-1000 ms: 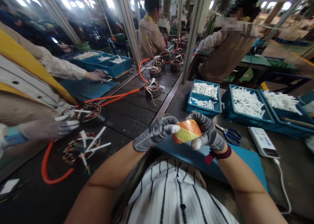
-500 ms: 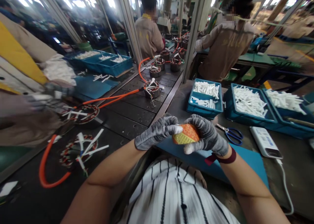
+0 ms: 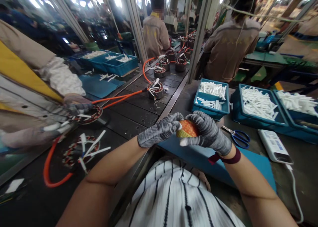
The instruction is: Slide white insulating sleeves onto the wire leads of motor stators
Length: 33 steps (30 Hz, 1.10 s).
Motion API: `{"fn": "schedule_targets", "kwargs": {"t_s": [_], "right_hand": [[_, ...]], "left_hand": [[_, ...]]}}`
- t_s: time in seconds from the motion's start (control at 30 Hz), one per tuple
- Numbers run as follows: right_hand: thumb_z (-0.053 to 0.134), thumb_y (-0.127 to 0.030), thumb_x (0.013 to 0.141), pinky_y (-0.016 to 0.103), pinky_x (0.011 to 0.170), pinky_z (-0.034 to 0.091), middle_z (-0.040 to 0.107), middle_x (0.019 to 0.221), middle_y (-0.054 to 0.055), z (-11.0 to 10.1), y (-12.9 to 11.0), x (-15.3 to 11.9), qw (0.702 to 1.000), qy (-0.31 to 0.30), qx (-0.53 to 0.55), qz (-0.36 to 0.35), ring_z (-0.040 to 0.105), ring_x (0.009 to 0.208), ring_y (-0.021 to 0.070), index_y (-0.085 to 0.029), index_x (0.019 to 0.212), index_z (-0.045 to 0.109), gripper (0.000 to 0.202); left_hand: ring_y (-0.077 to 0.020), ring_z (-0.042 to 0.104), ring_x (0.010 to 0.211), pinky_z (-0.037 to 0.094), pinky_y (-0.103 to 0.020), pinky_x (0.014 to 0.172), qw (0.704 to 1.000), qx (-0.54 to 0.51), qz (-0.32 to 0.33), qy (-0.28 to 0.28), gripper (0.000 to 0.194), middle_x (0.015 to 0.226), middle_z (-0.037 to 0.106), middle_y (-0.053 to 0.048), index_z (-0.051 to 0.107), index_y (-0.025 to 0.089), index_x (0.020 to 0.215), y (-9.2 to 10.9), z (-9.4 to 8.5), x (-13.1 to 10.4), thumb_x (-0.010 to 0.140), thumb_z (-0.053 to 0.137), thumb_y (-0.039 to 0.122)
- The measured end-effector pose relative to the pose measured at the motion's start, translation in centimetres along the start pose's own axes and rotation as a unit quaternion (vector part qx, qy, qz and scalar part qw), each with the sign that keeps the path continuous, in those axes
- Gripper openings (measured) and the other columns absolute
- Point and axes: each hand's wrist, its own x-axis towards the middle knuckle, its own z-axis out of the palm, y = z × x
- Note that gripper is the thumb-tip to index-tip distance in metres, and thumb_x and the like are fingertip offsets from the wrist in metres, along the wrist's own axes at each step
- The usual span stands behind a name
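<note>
In front of my chest, a small rounded object with an orange and yellow pattern is held between both gloved hands; its kind is not clear. My left hand, in a grey knitted glove, pinches its left side with thumb and fingertips. Around its right side curl the fingers and thumb of my right hand, gloved the same way. A blue mat lies below the hands. To the right are blue-handled scissors and a white device with a cable.
Blue bins of short white tubes stand along the right bench. Wound stators with orange cables sit on the dark conveyor. At the left, a co-worker's gloved hand touches a stator. Metal posts rise ahead.
The patterned object has turned a little in my hands, and my fingers have shifted around it. The view has moved slightly. The co-worker's hands at the left have moved over the stator.
</note>
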Motion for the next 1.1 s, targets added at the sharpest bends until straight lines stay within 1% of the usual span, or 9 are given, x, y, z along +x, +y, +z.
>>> {"fn": "schedule_targets", "kwargs": {"t_s": [0.17, 0.27, 0.43, 0.57, 0.63, 0.8, 0.9, 1.0, 1.1], "right_hand": [[0.068, -0.075, 0.067, 0.031, 0.064, 0.047, 0.063, 0.080, 0.004, -0.5, -0.2, 0.1, 0.997, -0.018, 0.050, 0.057, 0.058, 0.069, 0.0185, -0.017, 0.102, 0.065, 0.067], [0.073, -0.074, 0.063, 0.031, 0.068, 0.049, 0.065, 0.085, 0.004, -1.0, 0.0, -0.1, 0.990, -0.018, 0.105, 0.087, 0.061, 0.073, 0.0189, -0.019, 0.103, 0.065, 0.068], [0.079, -0.068, 0.058, 0.031, 0.072, 0.051, 0.068, 0.093, 0.003, -2.1, 0.3, -0.5, 0.964, -0.023, 0.220, 0.150, 0.064, 0.080, 0.0193, -0.020, 0.106, 0.065, 0.070], [0.081, -0.068, 0.053, 0.030, 0.071, 0.052, 0.069, 0.090, 0.003, -2.3, 0.3, -0.6, 0.941, -0.032, 0.284, 0.183, 0.064, 0.079, 0.0197, -0.019, 0.102, 0.066, 0.071], [0.083, -0.067, 0.052, 0.031, 0.072, 0.052, 0.069, 0.091, 0.003, -2.2, 0.2, -0.7, 0.935, -0.037, 0.299, 0.186, 0.064, 0.080, 0.0200, -0.019, 0.102, 0.067, 0.071], [0.085, -0.061, 0.055, 0.030, 0.074, 0.051, 0.069, 0.094, 0.003, -2.0, -0.2, -0.5, 0.926, -0.067, 0.321, 0.188, 0.063, 0.083, 0.0193, -0.020, 0.105, 0.066, 0.067], [0.087, -0.056, 0.055, 0.029, 0.075, 0.050, 0.069, 0.093, 0.003, -2.0, -0.2, -0.3, 0.928, -0.080, 0.307, 0.195, 0.062, 0.083, 0.0189, -0.019, 0.103, 0.067, 0.064], [0.087, -0.056, 0.055, 0.028, 0.073, 0.051, 0.068, 0.091, 0.002, -2.1, 0.1, -0.4, 0.915, -0.083, 0.336, 0.207, 0.061, 0.081, 0.0181, -0.019, 0.102, 0.067, 0.063], [0.086, -0.058, 0.056, 0.026, 0.068, 0.051, 0.067, 0.088, 0.001, -2.1, 0.4, -0.6, 0.900, -0.087, 0.367, 0.220, 0.060, 0.077, 0.0167, -0.019, 0.100, 0.067, 0.062]], "left_hand": [[-0.0227, 0.056, 0.102, 0.049, -0.038, 0.092, 0.996, -0.083, -0.005, 0.011, 0.041, 0.112, 0.059, -0.010, 0.052, 0.014, 0.110, 0.6, 0.5, -0.7, 0.084, 0.057, 0.046], [-0.0262, 0.056, 0.111, 0.049, -0.040, 0.094, 0.994, -0.098, 0.038, 0.004, 0.049, 0.124, 0.057, -0.013, 0.051, 0.016, 0.120, 0.6, 0.8, -1.3, 0.084, 0.060, 0.048], [-0.0211, 0.056, 0.118, 0.051, -0.033, 0.095, 0.974, 0.024, 0.214, 0.066, 0.052, 0.134, 0.054, -0.008, 0.046, 0.029, 0.137, 0.1, 1.1, -1.6, 0.088, 0.062, 0.031], [-0.0149, 0.061, 0.106, 0.052, -0.028, 0.092, 0.939, 0.175, 0.284, 0.078, 0.045, 0.116, 0.061, -0.004, 0.052, 0.032, 0.133, 1.1, 0.4, -1.6, 0.090, 0.061, 0.026], [-0.0145, 0.061, 0.103, 0.052, -0.029, 0.093, 0.930, 0.231, 0.281, 0.058, 0.033, 0.110, 0.063, -0.003, 0.059, 0.028, 0.124, 2.0, -0.1, -1.7, 0.091, 0.060, 0.029], [-0.0149, 0.063, 0.093, 0.052, -0.029, 0.088, 0.947, 0.235, 0.221, 0.010, 0.018, 0.098, 0.065, -0.004, 0.064, 0.020, 0.102, 3.8, -0.9, -1.4, 0.092, 0.057, 0.033], [-0.0157, 0.060, 0.090, 0.051, -0.031, 0.087, 0.939, 0.262, 0.223, -0.020, 0.017, 0.094, 0.062, -0.005, 0.063, 0.017, 0.091, 4.2, -1.2, -0.6, 0.094, 0.052, 0.030], [-0.0175, 0.057, 0.095, 0.049, -0.033, 0.090, 0.932, 0.284, 0.227, -0.008, 0.015, 0.096, 0.059, -0.007, 0.060, 0.017, 0.087, 4.1, -1.2, -0.2, 0.092, 0.051, 0.028], [-0.0165, 0.058, 0.094, 0.050, -0.031, 0.087, 0.945, 0.218, 0.244, 0.021, 0.013, 0.098, 0.059, -0.006, 0.057, 0.017, 0.095, 3.8, -1.1, -0.1, 0.091, 0.054, 0.029]]}}
